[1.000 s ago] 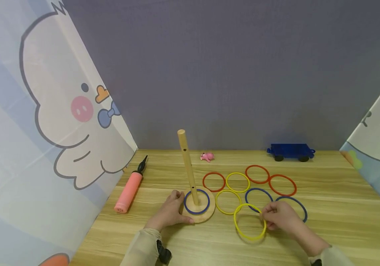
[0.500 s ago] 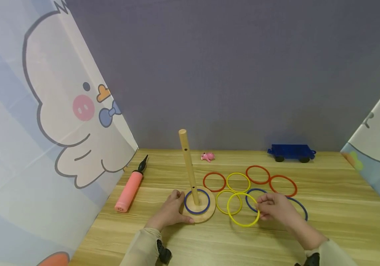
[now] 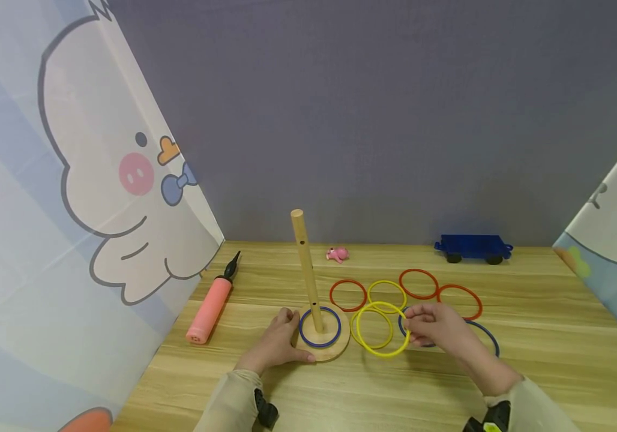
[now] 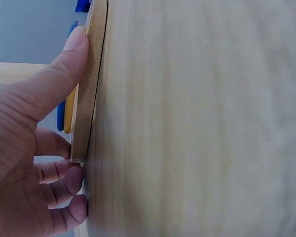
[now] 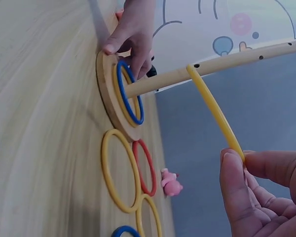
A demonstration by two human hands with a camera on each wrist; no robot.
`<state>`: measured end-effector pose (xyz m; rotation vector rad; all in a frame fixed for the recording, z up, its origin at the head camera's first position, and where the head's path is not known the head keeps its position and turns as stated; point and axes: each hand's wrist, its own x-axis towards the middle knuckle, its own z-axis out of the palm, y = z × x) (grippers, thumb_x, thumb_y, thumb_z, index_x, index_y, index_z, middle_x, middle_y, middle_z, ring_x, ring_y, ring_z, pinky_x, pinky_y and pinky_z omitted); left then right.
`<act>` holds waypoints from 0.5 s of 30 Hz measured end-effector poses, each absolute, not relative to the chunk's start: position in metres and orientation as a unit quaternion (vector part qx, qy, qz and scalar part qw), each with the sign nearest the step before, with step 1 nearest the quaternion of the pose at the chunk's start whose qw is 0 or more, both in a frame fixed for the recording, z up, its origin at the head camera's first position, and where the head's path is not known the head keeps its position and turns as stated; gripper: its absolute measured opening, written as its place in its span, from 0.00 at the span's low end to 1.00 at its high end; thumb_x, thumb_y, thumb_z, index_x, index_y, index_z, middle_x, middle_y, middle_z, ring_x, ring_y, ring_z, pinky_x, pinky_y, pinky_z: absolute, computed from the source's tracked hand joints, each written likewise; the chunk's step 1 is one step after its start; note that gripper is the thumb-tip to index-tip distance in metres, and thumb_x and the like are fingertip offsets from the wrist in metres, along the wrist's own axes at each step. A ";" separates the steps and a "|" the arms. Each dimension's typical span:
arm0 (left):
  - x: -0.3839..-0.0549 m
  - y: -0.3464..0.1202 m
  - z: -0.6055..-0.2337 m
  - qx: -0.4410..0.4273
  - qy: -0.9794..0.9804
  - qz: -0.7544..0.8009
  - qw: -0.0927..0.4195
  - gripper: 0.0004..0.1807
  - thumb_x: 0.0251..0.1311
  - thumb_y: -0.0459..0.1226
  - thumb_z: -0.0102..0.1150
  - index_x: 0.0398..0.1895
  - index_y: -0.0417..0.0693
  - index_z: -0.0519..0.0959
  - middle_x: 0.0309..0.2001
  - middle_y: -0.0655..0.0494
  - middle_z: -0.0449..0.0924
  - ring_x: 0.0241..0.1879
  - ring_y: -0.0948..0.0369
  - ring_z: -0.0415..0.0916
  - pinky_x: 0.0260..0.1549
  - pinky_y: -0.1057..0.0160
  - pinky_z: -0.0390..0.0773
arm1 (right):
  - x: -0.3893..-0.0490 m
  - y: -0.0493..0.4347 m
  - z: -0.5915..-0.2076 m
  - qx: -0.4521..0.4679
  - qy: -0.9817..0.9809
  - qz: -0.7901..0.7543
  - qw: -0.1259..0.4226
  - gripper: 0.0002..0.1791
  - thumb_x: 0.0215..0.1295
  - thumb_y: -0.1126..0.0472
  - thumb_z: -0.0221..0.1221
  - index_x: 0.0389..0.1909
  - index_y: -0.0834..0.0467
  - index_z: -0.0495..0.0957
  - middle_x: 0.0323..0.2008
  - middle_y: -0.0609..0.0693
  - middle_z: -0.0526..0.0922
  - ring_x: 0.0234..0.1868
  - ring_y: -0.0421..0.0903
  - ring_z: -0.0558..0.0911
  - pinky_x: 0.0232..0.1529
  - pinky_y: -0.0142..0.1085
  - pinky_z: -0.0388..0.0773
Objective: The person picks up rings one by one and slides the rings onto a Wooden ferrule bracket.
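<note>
My left hand [image 3: 276, 345] grips the round wooden base [image 3: 335, 354] of an upright peg [image 3: 306, 270], thumb at the near edge and fingers at the left rim. A blue ring [image 3: 319, 346] lies around the peg on the base; the right wrist view shows a yellow ring [image 5: 120, 96] under it. Between thumb and forefinger my right hand [image 3: 440, 329] pinches another yellow ring [image 3: 387, 355], held tilted above the table to the right of the base. In the right wrist view this ring appears in front of the peg, apart from the base.
On the table right of the base lie several loose rings, among them a red ring [image 3: 348, 280], a yellow ring [image 3: 387, 281] and a blue ring [image 3: 491, 335]. A pink pump [image 3: 208, 312] lies left. Behind are a pink toy animal [image 3: 337, 255] and a blue cart [image 3: 473, 246].
My right hand has moved left and away from me, raising the yellow ring towards the peg. The left hand has stayed at the base.
</note>
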<state>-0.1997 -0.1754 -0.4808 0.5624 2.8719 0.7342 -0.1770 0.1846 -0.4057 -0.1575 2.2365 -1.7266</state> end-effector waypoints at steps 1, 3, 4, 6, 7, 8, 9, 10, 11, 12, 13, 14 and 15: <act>-0.200 -0.175 -0.481 0.186 0.950 0.243 0.062 0.65 0.40 0.61 0.73 0.72 0.28 0.55 0.59 0.42 0.61 0.60 0.47 0.61 0.59 0.47 0.66 | -0.178 0.184 -0.404 -0.057 0.780 -0.604 0.155 0.19 0.67 0.63 0.61 0.50 0.75 0.72 0.32 0.54 0.82 0.31 0.49 0.82 0.36 0.42 0.82; -0.200 -0.175 -0.480 0.186 0.950 0.243 0.063 0.65 0.41 0.61 0.73 0.72 0.28 0.55 0.59 0.42 0.61 0.60 0.47 0.61 0.59 0.47 0.66 | -0.179 0.182 -0.402 -0.063 0.777 -0.607 0.154 0.18 0.68 0.63 0.60 0.49 0.74 0.72 0.32 0.54 0.82 0.31 0.49 0.82 0.36 0.42 0.82; -0.200 -0.175 -0.480 0.186 0.950 0.243 0.064 0.64 0.41 0.61 0.73 0.72 0.28 0.55 0.59 0.42 0.61 0.60 0.47 0.61 0.59 0.47 0.66 | -0.180 0.181 -0.400 -0.066 0.775 -0.610 0.154 0.18 0.68 0.64 0.60 0.49 0.74 0.72 0.31 0.53 0.82 0.31 0.49 0.82 0.36 0.42 0.82; -0.200 -0.175 -0.479 0.186 0.950 0.243 0.064 0.64 0.41 0.61 0.73 0.72 0.28 0.55 0.59 0.41 0.61 0.60 0.47 0.61 0.59 0.47 0.66 | -0.181 0.179 -0.398 -0.076 0.770 -0.615 0.151 0.17 0.68 0.64 0.60 0.48 0.74 0.72 0.31 0.54 0.81 0.31 0.50 0.82 0.35 0.42 0.82; -0.199 -0.175 -0.479 0.186 0.949 0.244 0.065 0.64 0.41 0.61 0.73 0.72 0.28 0.55 0.59 0.41 0.61 0.60 0.47 0.61 0.59 0.47 0.66 | -0.181 0.178 -0.397 -0.080 0.769 -0.617 0.149 0.17 0.68 0.65 0.60 0.49 0.74 0.72 0.32 0.54 0.81 0.31 0.50 0.82 0.35 0.41 0.82; -0.199 -0.175 -0.479 0.186 0.950 0.244 0.065 0.64 0.41 0.61 0.73 0.72 0.28 0.55 0.59 0.41 0.61 0.60 0.46 0.61 0.59 0.47 0.66 | -0.181 0.177 -0.396 -0.083 0.769 -0.617 0.145 0.17 0.68 0.65 0.60 0.48 0.74 0.72 0.32 0.54 0.81 0.31 0.51 0.83 0.35 0.42 0.82; -0.199 -0.175 -0.478 0.186 0.949 0.244 0.065 0.64 0.41 0.61 0.74 0.72 0.28 0.55 0.59 0.40 0.61 0.60 0.46 0.61 0.59 0.47 0.66 | -0.182 0.176 -0.394 -0.086 0.769 -0.617 0.141 0.17 0.67 0.65 0.60 0.48 0.74 0.72 0.32 0.54 0.81 0.31 0.51 0.83 0.35 0.41 0.82; -0.199 -0.175 -0.478 0.186 0.950 0.243 0.066 0.64 0.41 0.61 0.74 0.72 0.28 0.55 0.60 0.40 0.61 0.60 0.46 0.61 0.59 0.47 0.67 | -0.182 0.174 -0.393 -0.092 0.770 -0.617 0.138 0.16 0.68 0.65 0.59 0.48 0.75 0.72 0.32 0.54 0.81 0.31 0.52 0.83 0.34 0.40 0.82; -0.199 -0.174 -0.478 0.185 0.950 0.243 0.066 0.64 0.41 0.61 0.74 0.72 0.29 0.55 0.60 0.40 0.61 0.60 0.46 0.61 0.58 0.47 0.67 | -0.183 0.173 -0.391 -0.098 0.770 -0.616 0.133 0.16 0.68 0.65 0.59 0.48 0.75 0.73 0.32 0.54 0.81 0.30 0.52 0.83 0.33 0.40 0.82; -0.199 -0.174 -0.478 0.184 0.950 0.242 0.066 0.64 0.41 0.61 0.74 0.72 0.29 0.55 0.60 0.40 0.61 0.60 0.46 0.61 0.58 0.47 0.67 | -0.183 0.171 -0.390 -0.098 0.771 -0.616 0.131 0.16 0.68 0.65 0.59 0.48 0.75 0.73 0.32 0.55 0.81 0.30 0.53 0.83 0.33 0.40 0.82; -0.199 -0.174 -0.478 0.183 0.951 0.241 0.066 0.64 0.41 0.61 0.74 0.72 0.29 0.56 0.60 0.40 0.61 0.60 0.46 0.61 0.58 0.47 0.67 | -0.183 0.169 -0.388 -0.098 0.771 -0.616 0.128 0.16 0.67 0.65 0.60 0.48 0.74 0.73 0.32 0.55 0.81 0.31 0.53 0.83 0.33 0.39 0.82; -0.199 -0.174 -0.478 0.182 0.951 0.240 0.067 0.64 0.40 0.61 0.73 0.72 0.29 0.56 0.59 0.41 0.61 0.60 0.46 0.61 0.58 0.47 0.67 | -0.183 0.167 -0.386 -0.099 0.772 -0.615 0.125 0.16 0.68 0.65 0.60 0.48 0.74 0.73 0.32 0.55 0.81 0.31 0.54 0.83 0.33 0.39 0.82; -0.199 -0.174 -0.478 0.181 0.951 0.240 0.067 0.64 0.40 0.61 0.73 0.72 0.29 0.56 0.59 0.41 0.61 0.60 0.46 0.61 0.58 0.47 0.67 | -0.184 0.165 -0.385 -0.099 0.773 -0.614 0.123 0.16 0.67 0.65 0.60 0.48 0.74 0.73 0.32 0.55 0.81 0.31 0.54 0.83 0.33 0.39 0.82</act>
